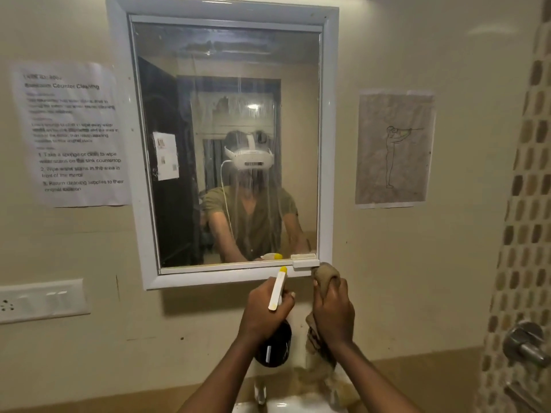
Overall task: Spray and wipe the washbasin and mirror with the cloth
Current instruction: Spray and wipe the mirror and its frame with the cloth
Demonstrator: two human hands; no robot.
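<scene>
- The beige wall (417,278) fills the view in front of me, with a strip of brown mosaic tiles (524,204) running down its right side.
- One mirror (226,144) in a white frame hangs on that wall, straight ahead and above my hands; streaks of liquid run down the middle of its glass.
- Two paper sheets are stuck to the wall: a printed instruction sheet (71,135) left of the mirror and a line drawing (393,149) right of it.
- One white switch panel (41,301) sits low on the left; one metal tap fitting (524,342) shows at the right edge.
- The washbasin (286,406) lies near me, below my hands; only its white rim shows.
- My left hand (265,311) grips one dark spray bottle (275,347), its white and yellow nozzle pointing up at the mirror's lower frame.
- My right hand (332,311) grips one brown cloth (326,275) just right of the bottle; the bunched top touches the frame's lower right corner, the rest hangs down.
</scene>
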